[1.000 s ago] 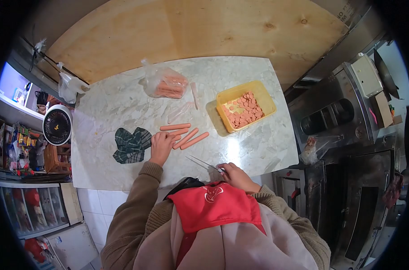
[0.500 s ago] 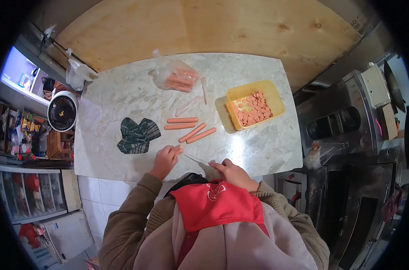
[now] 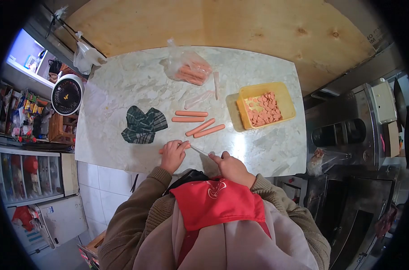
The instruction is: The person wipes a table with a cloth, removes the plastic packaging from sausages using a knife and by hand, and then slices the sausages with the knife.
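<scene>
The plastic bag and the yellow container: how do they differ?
The plastic bag is clear and limp; the yellow container is stiff-walled. The bag holds whole sausages; the container holds round slices. Both rest on the table.

Plywood board [image 3: 231, 22] behind marbled table [image 3: 137, 81]; white floor tiles [image 3: 98, 189]; round fan [image 3: 67, 95] left.

Both hands low and close together, left hand [image 3: 174, 155] curled, right hand [image 3: 232, 169] closed, elbows bent.
</scene>
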Motion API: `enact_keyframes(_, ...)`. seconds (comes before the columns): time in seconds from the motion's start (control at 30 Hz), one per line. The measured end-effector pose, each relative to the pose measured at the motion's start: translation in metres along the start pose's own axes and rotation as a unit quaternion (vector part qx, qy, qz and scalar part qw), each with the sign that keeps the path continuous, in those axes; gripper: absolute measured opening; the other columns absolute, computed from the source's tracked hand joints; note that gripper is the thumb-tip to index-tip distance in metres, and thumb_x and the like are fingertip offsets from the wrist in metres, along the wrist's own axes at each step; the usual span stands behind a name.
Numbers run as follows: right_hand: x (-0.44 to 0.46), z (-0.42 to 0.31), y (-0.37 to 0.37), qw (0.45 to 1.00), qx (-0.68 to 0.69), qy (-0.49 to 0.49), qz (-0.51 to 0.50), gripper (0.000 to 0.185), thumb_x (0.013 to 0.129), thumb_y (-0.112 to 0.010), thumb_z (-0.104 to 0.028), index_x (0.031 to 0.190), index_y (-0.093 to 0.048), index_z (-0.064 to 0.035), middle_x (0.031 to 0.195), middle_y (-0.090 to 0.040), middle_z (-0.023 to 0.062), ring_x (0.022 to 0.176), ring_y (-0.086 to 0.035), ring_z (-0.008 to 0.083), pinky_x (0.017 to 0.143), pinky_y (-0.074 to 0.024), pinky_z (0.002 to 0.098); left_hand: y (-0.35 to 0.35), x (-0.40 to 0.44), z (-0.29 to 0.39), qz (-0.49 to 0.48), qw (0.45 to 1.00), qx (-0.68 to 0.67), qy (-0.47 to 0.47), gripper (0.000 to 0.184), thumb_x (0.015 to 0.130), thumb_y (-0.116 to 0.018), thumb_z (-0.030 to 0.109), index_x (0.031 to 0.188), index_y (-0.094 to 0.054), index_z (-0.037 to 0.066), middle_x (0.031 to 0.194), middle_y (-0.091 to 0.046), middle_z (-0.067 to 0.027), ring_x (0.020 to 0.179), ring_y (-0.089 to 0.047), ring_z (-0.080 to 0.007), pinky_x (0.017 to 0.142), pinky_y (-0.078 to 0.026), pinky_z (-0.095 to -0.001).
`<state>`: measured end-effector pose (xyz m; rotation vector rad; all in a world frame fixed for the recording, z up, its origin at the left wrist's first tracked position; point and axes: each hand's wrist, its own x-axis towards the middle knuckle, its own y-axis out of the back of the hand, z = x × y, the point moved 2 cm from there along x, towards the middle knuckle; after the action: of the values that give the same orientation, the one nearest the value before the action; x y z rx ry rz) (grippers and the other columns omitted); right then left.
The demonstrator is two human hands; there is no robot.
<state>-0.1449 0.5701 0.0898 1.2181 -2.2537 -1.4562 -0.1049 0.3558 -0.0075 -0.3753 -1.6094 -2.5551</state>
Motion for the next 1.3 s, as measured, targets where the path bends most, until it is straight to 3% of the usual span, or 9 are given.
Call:
enact_keyframes(0.3,0.001,0.0,-0.002,0.999,-0.041,0.01,0.005,0.034,0.08,-0.043,-0.011,0.114,-0.045,-0.0058,0.08,-0.051,0.0175,0.061,-0.058,0.031,0.053,-0.048,0.0394,0.0,-0.001,-0.001,0.013,1.0,-0.011,-0.018,0.033,0.068,-0.055,0.004,0.099,-0.059,0.013,0.092,-0.05,-0.0062,0.089,-0.048,-0.0249,0.078,-0.035,-0.0377)
enact_keyframes(0.4,0.005,0.001,-0.001,0.999,-0.031,0.004,-0.027,0.05,0.074,-0.05,-0.01,0.123,-0.043,-0.0101,0.081,-0.05,0.0177,0.066,-0.058,0.0335,0.056,-0.0479,0.0396,0.002,0.0,0.0,0.009,1.0,-0.019,-0.02,0.03,0.068,-0.055,0.005,0.097,-0.06,0.013,0.092,-0.05,-0.006,0.089,-0.048,-0.0248,0.079,-0.035,-0.0378)
enact_keyframes(0.57,0.016,-0.003,0.013,0.996,-0.078,0.042,-0.03,0.047,0.074,-0.05,-0.009,0.121,-0.045,-0.0087,0.08,-0.051,0.0169,0.064,-0.058,0.0317,0.055,-0.0483,0.0375,0.0,-0.001,-0.003,0.002,0.999,-0.023,-0.027,0.028,0.068,-0.056,0.005,0.095,-0.059,0.012,0.092,-0.05,-0.006,0.09,-0.047,-0.0248,0.079,-0.035,-0.0377)
enact_keyframes(0.67,0.027,-0.014,0.027,0.989,-0.121,0.088,-0.01,0.019,0.077,-0.047,-0.008,0.093,-0.054,-0.0006,0.077,-0.054,0.0175,0.062,-0.059,0.0294,0.052,-0.0482,0.0358,-0.001,-0.002,-0.003,0.003,0.999,-0.023,-0.028,0.028,0.068,-0.056,0.005,0.095,-0.059,0.012,0.093,-0.05,-0.006,0.09,-0.047,-0.0249,0.079,-0.035,-0.0377)
enact_keyframes(0.8,0.041,-0.026,0.032,0.978,-0.177,0.114,-0.01,0.013,0.075,-0.049,-0.009,0.081,-0.059,-0.0016,0.072,-0.056,0.0152,0.063,-0.06,0.0282,0.053,-0.0483,0.0352,-0.001,-0.001,-0.002,0.009,0.999,-0.024,-0.026,0.028,0.068,-0.056,0.006,0.095,-0.058,0.012,0.092,-0.05,-0.0049,0.089,-0.047,-0.024,0.078,-0.035,-0.0373)
enact_keyframes(1.07,0.069,-0.037,0.036,0.955,-0.22,0.199,0.0,0.013,0.072,-0.053,-0.012,0.075,-0.064,-0.0048,0.067,-0.061,0.0104,0.065,-0.062,0.0244,0.052,-0.0479,0.0352,-0.004,-0.003,-0.006,0.003,1.0,-0.008,-0.022,0.025,0.069,-0.057,0.008,0.093,-0.057,0.012,0.092,-0.049,-0.0027,0.089,-0.047,-0.0222,0.078,-0.035,-0.0369)
enact_keyframes(1.3,0.08,-0.039,0.033,0.953,-0.246,0.175,-0.017,0.014,0.072,-0.054,-0.013,0.074,-0.065,-0.0054,0.069,-0.062,0.0115,0.065,-0.062,0.0236,0.052,-0.0479,0.034,-0.004,0.002,-0.002,0.014,1.0,0.015,-0.011,0.023,0.071,-0.059,0.015,0.093,-0.057,0.011,0.091,-0.05,-0.003,0.088,-0.048,-0.0223,0.077,-0.036,-0.0369)
